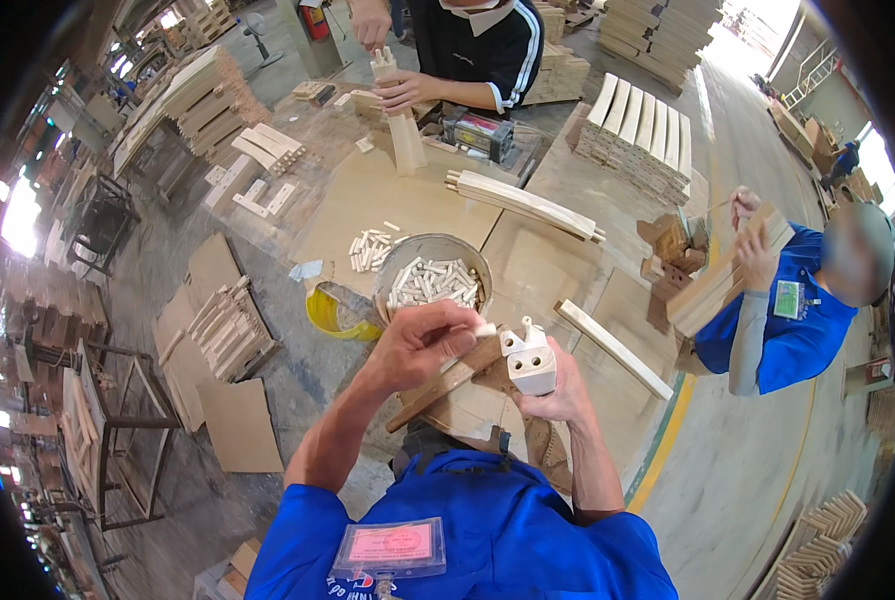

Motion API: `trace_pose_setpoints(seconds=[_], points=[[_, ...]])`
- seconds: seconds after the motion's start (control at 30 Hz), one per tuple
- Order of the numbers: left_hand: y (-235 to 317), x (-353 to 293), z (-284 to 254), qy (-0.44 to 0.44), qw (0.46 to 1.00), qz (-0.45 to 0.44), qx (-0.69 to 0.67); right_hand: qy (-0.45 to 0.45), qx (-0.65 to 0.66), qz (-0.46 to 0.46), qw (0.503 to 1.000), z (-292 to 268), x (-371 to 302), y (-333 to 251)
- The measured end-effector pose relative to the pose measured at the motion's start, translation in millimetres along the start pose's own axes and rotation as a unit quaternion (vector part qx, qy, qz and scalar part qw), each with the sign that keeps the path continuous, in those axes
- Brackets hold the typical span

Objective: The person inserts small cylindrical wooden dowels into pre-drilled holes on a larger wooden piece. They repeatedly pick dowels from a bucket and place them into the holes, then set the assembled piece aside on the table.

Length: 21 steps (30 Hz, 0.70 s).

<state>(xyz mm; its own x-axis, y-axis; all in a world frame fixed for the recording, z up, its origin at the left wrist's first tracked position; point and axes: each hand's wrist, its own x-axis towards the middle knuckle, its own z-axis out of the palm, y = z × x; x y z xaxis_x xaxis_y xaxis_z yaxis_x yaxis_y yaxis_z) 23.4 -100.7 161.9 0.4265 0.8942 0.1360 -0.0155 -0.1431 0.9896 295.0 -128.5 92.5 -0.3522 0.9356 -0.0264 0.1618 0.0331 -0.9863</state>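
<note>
Seen from above, a worker in a blue shirt holds a pale, smooth wooden block [530, 366] with two dowels standing from its top. The right hand [557, 392] is wrapped around the block from below. The left hand [422, 343] pinches a short dowel [483, 329] just beside the block's top. Behind the hands, a round metal bowl [407, 255] holds many short ribbed pegs [435, 282]. The brown workbench [367, 195] is flat board, with long slats [522, 203] farther back.
</note>
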Motion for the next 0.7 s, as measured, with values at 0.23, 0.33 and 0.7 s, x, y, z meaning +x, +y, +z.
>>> trace_pose_setpoints(seconds=[0.23, 0.33, 0.7], points=[[7.7, 8.4, 9.0, -0.016, 0.997, -0.024, 0.075, -0.005, -0.044, -0.06, 0.997, 3.0, 4.8, 5.3], [15.1, 12.4, 3.3, -0.042, 0.989, -0.047, 0.132, 0.002, -0.084, -0.08, 0.993, 3.1, 5.7, 5.6], [2.5, 31.4, -17.7, -0.114, 0.968, -0.076, 0.208, -0.015, -0.146, -0.005, 0.989, -1.7, 6.3, 2.4]])
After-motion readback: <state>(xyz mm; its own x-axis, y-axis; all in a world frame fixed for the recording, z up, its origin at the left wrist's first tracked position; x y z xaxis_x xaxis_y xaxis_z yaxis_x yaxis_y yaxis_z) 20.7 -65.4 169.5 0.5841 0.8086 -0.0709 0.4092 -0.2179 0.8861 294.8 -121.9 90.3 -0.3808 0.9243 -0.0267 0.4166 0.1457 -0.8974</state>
